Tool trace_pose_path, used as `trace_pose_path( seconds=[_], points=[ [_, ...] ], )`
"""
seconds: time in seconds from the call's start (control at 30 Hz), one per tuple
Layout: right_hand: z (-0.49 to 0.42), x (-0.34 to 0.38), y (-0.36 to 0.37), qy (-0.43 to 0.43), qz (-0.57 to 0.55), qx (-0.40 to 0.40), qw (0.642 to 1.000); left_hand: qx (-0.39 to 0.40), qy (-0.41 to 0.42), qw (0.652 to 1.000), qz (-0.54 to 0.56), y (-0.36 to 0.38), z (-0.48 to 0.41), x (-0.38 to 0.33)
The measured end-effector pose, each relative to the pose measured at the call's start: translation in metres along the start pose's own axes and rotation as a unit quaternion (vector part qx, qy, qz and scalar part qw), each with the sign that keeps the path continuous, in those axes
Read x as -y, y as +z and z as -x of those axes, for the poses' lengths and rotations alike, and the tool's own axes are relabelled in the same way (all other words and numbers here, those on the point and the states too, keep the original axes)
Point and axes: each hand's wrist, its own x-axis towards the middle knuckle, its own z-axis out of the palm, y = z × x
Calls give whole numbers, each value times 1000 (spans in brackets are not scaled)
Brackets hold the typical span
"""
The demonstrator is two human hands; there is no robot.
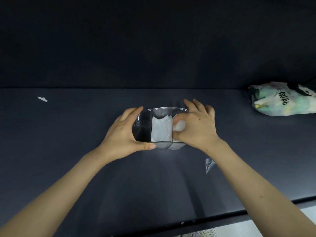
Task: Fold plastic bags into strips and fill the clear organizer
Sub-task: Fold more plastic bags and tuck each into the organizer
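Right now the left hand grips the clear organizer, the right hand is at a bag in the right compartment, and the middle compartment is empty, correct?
Not quite: in the head view the middle compartment holds a folded white bag. The left hand does grip the clear organizer, and the right hand is at a second bag in the right compartment.

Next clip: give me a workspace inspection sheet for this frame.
Surface: dark table, matte.
Job's things: clear organizer, three compartments; left one empty, white bag in the middle, second white bag in the right.
Clutter: printed bag far right; clear plastic scrap; small white piece far left.
Grips: left hand holds the organizer's left end; right hand holds its right end.
Cables: nothing seen.
Surroundings: dark backdrop; light floor below the table edge.
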Motion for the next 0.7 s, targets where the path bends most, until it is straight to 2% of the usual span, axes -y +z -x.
trace_pose_path(
  seconds=[0.1, 0.17, 0.27, 0.33, 0.47, 0.7],
  points=[
    [6, 5, 4, -20, 23, -38, 999, -2, 2, 1000, -8, 1, 8, -1],
    [11, 3, 6, -35, -16, -66, 997, -2, 2, 1000, -9, 1, 13, -1],
    [21, -3, 1, -26, -102, 2, 994, 6, -5, 1000, -6, -1, 21, 4],
    [25, -6, -4, -37, -112, 47, 992, 10, -2, 1000, -5, -2, 26, 7],
    [30, 4, -5, -78, -37, 77, 993, 15, 3, 1000, -2, -4, 37, 11],
    [29, 14, -4, -75, 52, 82, 992, 7, -5, 1000, -7, -3, 41, 14]
  ],
)
